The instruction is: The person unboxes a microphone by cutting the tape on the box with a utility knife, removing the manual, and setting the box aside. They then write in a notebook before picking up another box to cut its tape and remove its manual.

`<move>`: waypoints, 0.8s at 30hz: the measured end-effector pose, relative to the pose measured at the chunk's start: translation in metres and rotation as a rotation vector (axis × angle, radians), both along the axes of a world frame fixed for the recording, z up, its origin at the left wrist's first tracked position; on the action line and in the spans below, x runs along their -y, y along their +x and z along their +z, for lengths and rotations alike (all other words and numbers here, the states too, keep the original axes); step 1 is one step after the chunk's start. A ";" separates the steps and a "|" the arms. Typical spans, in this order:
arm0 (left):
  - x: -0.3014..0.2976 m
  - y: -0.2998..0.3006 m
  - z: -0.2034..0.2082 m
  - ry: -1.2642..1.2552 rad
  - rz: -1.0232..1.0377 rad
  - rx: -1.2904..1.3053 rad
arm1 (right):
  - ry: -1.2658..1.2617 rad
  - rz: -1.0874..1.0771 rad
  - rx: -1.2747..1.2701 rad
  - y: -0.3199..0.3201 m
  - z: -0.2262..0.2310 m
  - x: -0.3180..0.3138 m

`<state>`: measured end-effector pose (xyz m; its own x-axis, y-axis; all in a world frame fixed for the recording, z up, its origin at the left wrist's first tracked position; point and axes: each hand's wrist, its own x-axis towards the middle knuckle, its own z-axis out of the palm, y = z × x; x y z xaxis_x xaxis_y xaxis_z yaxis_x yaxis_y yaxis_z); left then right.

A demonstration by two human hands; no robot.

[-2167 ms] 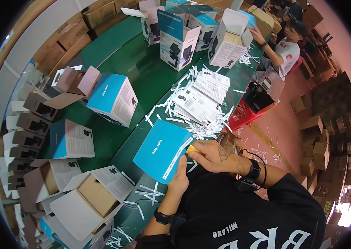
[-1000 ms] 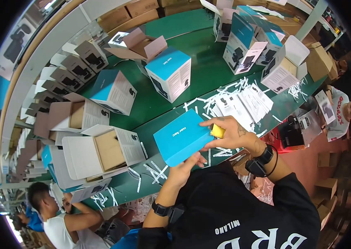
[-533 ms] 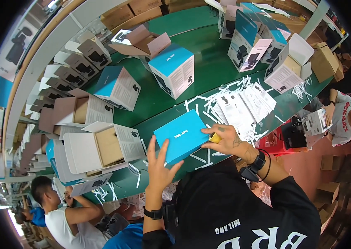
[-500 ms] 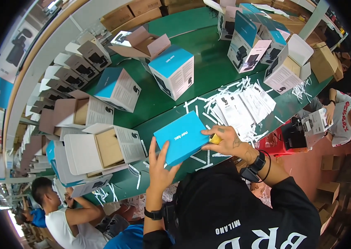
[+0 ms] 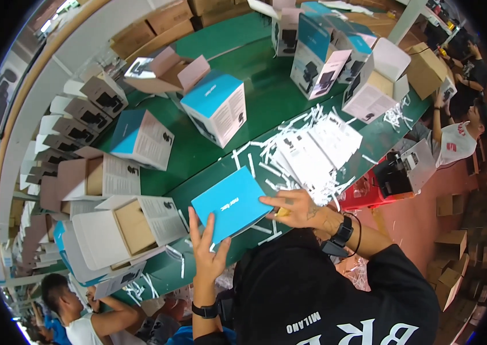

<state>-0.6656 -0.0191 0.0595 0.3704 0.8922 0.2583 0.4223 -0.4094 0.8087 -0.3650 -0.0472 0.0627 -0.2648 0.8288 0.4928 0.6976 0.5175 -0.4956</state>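
Observation:
A closed carton with a bright blue top (image 5: 229,201) lies in front of me over the near edge of the green table. My left hand (image 5: 209,253) holds its near left corner, fingers spread over the top and side. At the right end, my right hand (image 5: 301,210) has its index finger stretched onto the box's edge. A small yellow object (image 5: 281,212) is pinched under that finger; its kind is mostly hidden. Beyond my right hand lie stacked white printed sheets (image 5: 318,152) among loose paper strips.
An open white carton (image 5: 134,227) stands left of my left hand. Blue-and-white boxes (image 5: 214,109) stand farther back on the green table (image 5: 255,75). A row of open boxes (image 5: 76,123) lines the far left. Co-workers sit at the lower left (image 5: 94,322) and right (image 5: 456,141).
The whole view has shifted, so the table contents appear farther left and mostly lower. Both hands stay on the blue box. Another person at the upper right shows more clearly.

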 end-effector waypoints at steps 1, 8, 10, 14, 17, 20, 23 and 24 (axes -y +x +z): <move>-0.004 0.000 0.010 0.123 -0.018 -0.155 | -0.016 -0.004 -0.011 -0.002 -0.006 0.003; -0.015 0.047 0.048 0.205 -0.183 -0.780 | 0.318 0.022 0.100 0.003 -0.034 -0.005; -0.017 0.054 0.019 0.322 -0.228 -0.765 | 0.315 0.069 0.078 -0.001 -0.032 -0.014; -0.016 0.051 0.016 0.360 -0.205 -0.725 | 0.301 0.119 0.049 -0.015 -0.021 -0.017; -0.034 0.046 0.032 0.404 -0.249 -0.763 | 0.306 0.085 0.044 -0.020 -0.015 -0.023; -0.052 0.045 0.039 0.406 -0.244 -0.714 | 0.333 0.051 0.056 -0.015 -0.021 -0.018; -0.071 0.050 0.039 0.361 -0.184 -0.602 | 0.410 -0.029 0.047 -0.014 -0.025 -0.015; -0.067 0.043 0.035 0.362 -0.166 -0.610 | 0.471 -0.051 0.000 -0.022 -0.026 -0.021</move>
<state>-0.6224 0.0478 0.0948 0.6659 0.7093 0.2311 0.6636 -0.7047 0.2509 -0.3874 -0.0264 0.0366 -0.2290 0.5272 0.8183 0.7280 0.6508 -0.2156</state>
